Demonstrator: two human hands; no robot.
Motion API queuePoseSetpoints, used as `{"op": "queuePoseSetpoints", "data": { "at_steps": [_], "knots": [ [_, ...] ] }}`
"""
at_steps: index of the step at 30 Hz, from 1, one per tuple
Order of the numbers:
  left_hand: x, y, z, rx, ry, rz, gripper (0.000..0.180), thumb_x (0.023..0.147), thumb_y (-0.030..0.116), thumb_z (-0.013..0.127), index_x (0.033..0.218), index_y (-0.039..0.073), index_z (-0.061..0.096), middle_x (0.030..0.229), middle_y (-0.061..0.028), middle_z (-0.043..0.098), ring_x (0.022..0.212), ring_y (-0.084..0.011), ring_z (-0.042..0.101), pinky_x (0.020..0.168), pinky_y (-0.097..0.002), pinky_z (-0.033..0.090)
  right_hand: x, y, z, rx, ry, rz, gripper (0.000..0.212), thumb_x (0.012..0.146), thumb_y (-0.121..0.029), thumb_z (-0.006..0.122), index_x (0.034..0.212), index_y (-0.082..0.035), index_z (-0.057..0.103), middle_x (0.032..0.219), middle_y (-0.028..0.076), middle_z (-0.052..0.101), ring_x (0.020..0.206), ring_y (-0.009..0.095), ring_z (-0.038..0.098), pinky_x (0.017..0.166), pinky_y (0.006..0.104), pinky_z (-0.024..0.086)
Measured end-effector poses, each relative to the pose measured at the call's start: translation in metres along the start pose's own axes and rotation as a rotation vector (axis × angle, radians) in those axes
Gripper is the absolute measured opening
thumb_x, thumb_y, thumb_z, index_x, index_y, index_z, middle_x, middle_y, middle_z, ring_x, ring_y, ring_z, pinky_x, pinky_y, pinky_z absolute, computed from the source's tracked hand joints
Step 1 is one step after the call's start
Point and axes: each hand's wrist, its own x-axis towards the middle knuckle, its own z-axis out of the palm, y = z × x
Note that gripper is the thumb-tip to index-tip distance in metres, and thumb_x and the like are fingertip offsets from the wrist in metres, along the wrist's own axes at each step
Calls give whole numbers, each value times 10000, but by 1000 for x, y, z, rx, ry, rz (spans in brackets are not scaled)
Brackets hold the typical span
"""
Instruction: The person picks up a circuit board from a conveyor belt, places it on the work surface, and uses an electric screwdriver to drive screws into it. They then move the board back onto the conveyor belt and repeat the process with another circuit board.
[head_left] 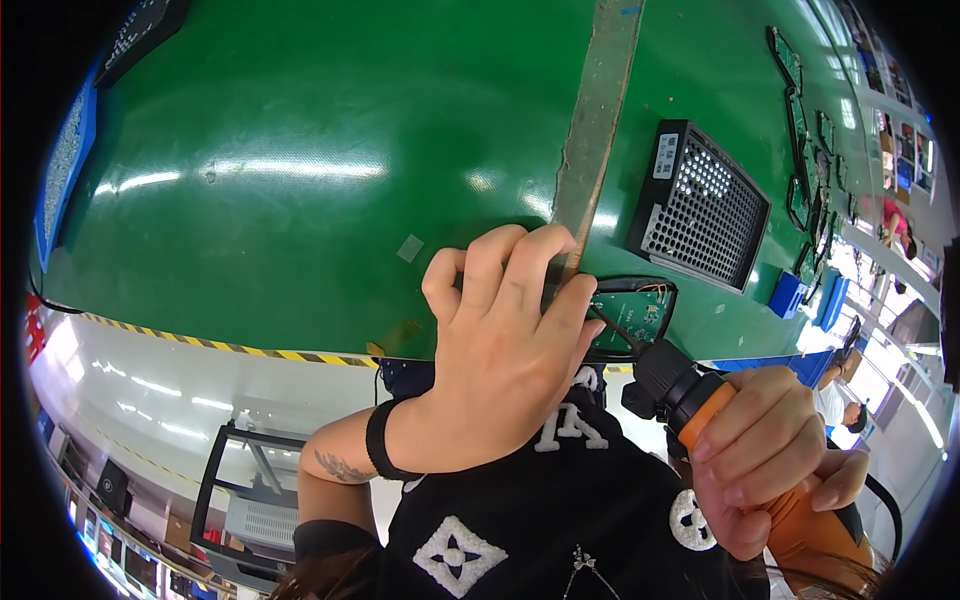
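A green circuit board in a black frame lies at the table's near edge, its left part hidden under my left hand. That hand is closed with bent fingers on the framed board, thumb and forefinger close to the driver's tip. My right hand is wrapped round an orange and black electric screwdriver. Its thin bit points up and left onto the board, beside my left thumb. The exact spot where the bit touches is hidden by my fingers.
A black tray with many round holes stands beyond the board. Several framed boards lie along the right, near small blue bins. At far left is a blue tray of small parts. Yellow-black tape marks the table edge.
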Motion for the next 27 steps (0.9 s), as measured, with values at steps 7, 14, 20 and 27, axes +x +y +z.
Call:
{"op": "queuePoseSetpoints", "data": {
  "at_steps": [7,14,20,27],
  "knots": [
    [1,2,3,11,11,1,332,584,144,753,878,47,631,1118,-60,473,1029,-250,454,833,-430,274,1,-4,5,-57,-44,35,403,719,-86,659,1032,-61,407,593,23,568,404,89,517,383,220,475],
    [2,-2,5,-27,2,-26,393,554,116,774,925,107,643,1129,-55,505,1023,-280,464,858,-424,281,11,-1,7,-6,-180,154,425,760,11,652,1056,-53,354,564,76,553,412,203,534,405,342,503],
    [11,13,-5,17,-35,-28,395,579,111,759,954,107,633,1134,-59,490,1048,-284,445,873,-421,282,19,10,5,6,-94,65,363,775,-63,626,1041,-68,380,574,26,539,408,121,510,388,263,478],
    [19,21,-28,3,-214,15,270,665,111,733,899,87,600,1031,-77,558,949,-270,526,801,-361,378,13,-28,-28,180,191,-57,340,779,-58,603,1011,-76,355,557,14,496,418,118,498,408,240,468]
  ]
}}
